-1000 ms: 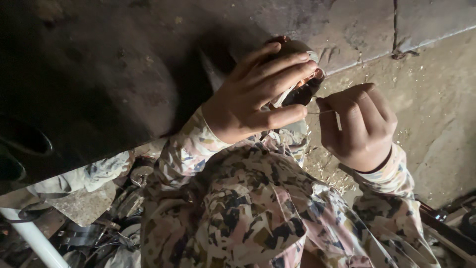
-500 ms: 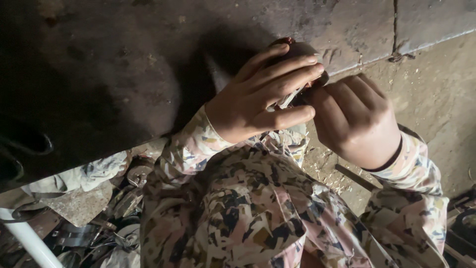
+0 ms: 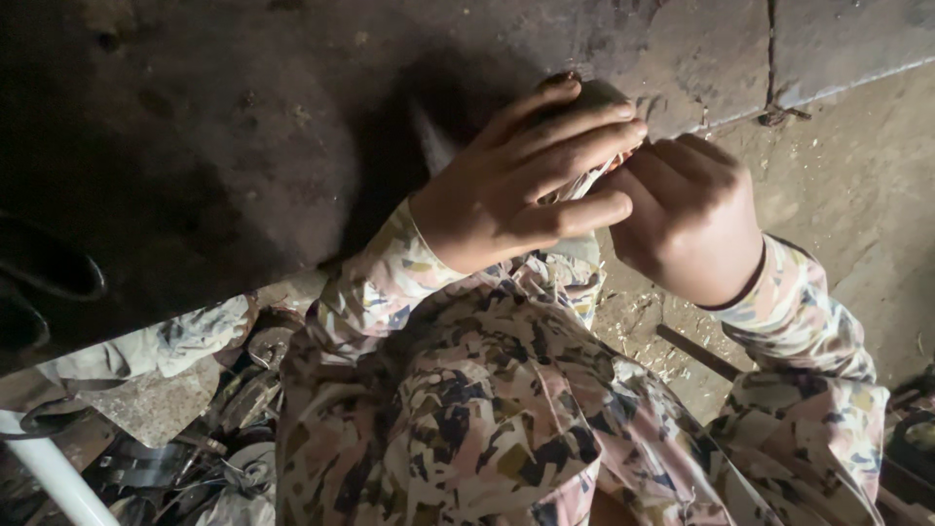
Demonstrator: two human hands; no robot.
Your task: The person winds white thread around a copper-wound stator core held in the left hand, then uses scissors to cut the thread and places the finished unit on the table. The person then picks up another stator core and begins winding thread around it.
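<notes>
Left hand (image 3: pixel 516 190) is gripping a small pale part (image 3: pixel 584 183) against the dark slab (image 3: pixel 243 127), right hand (image 3: pixel 687 219) clenching just beside it

Dim, gritty concrete floor (image 3: pixel 847 185), scattered scrap (image 3: pixel 224 429).

above: dark metal plate (image 3: pixel 243 146) blocks | right: bare concrete floor (image 3: pixel 857 195) open | lower left: scrap clutter (image 3: pixel 195 438) blocks

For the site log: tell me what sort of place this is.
Probably a rough workshop or scrapyard. A big dark metal plate fills the view, the concrete floor is gritty with debris, and metal scrap lies piled lower left.
</notes>
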